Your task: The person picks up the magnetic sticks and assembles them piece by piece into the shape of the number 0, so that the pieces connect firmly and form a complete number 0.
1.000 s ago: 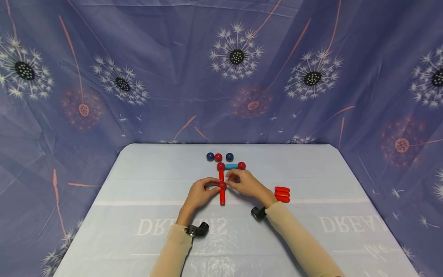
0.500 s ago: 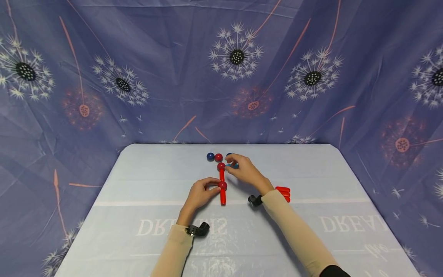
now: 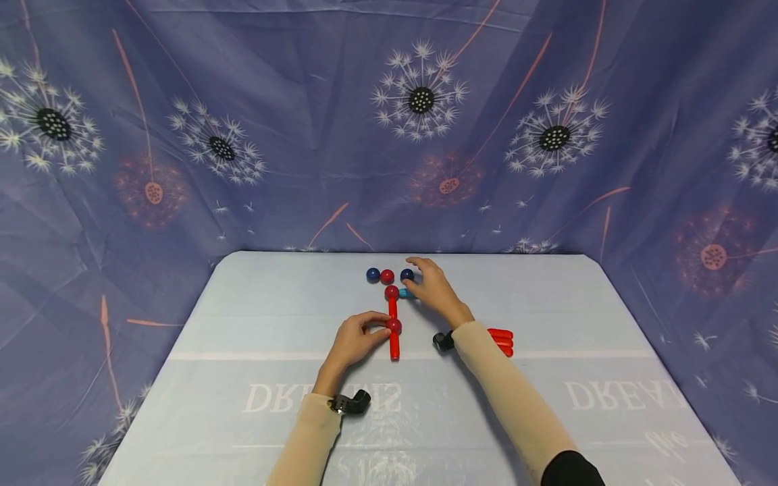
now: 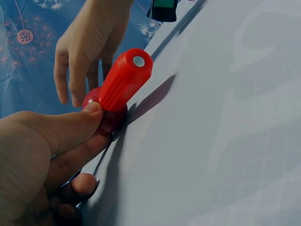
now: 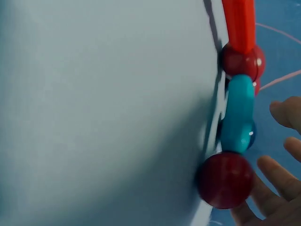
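Behind our white table (image 3: 194, 432) we see a big purple cloth (image 3: 316, 155) with dandelions on it. At the middle of the table, our left hand (image 3: 355, 335) pinches the middle red ball (image 3: 394, 327), and we think it is keeping the built piece (image 3: 392, 309) from sliding. Our right hand (image 3: 434, 287) is up at the far end, thumb and fingers spread apart, with nothing in its grip that we can see. We guess that the step now is to fetch one more ball, so the next move calls for thumb and fingers to come together gently, without bumping what lies below. The built piece goes straight away from us, then turns right: lower red stick (image 3: 395, 347), middle red ball, upper red stick, corner red ball (image 3: 392, 293), light-blue stick (image 5: 237, 113) and end red ball (image 5: 225, 180), which our right hand hides in the head view. Some spare red sticks (image 3: 503, 342) lie off to the right, partly hidden. Smallest are the loose balls. One dark blue ball (image 3: 406, 275) sits between our right thumb and fingers, with a gap showing in the right wrist view. Left of it, a loose red ball (image 3: 387, 277) and another blue ball (image 3: 373, 275) sit side by side.
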Demonstrator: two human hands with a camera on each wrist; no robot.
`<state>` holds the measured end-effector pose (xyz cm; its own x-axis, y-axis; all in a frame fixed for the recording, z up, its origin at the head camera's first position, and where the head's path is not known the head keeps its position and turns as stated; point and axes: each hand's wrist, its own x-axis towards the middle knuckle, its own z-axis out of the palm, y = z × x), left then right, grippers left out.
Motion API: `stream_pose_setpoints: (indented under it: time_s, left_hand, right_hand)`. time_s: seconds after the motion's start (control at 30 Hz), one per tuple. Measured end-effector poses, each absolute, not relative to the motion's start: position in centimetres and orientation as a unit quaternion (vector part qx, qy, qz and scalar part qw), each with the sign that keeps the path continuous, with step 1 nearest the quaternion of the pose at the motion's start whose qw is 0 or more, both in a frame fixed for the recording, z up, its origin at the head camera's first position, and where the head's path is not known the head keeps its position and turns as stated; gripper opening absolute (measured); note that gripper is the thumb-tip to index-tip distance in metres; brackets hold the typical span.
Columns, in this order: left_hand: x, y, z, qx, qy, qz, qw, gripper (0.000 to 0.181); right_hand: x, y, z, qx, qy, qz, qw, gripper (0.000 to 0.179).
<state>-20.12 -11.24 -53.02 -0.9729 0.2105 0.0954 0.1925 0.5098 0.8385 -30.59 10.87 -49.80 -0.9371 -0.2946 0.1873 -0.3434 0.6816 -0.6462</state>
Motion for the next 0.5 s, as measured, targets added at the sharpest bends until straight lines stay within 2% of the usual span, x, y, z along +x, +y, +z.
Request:
stream_pose_setpoints:
  time_s: [0.5]
  left_hand:
    - [-20.3,-11.2,-53.2,0.116,0.875,0.471,0.008,0.026]
  right_hand:
    - [-31.8,11.4,-51.1,0.137,-0.924,0.356,0.006,0.050]
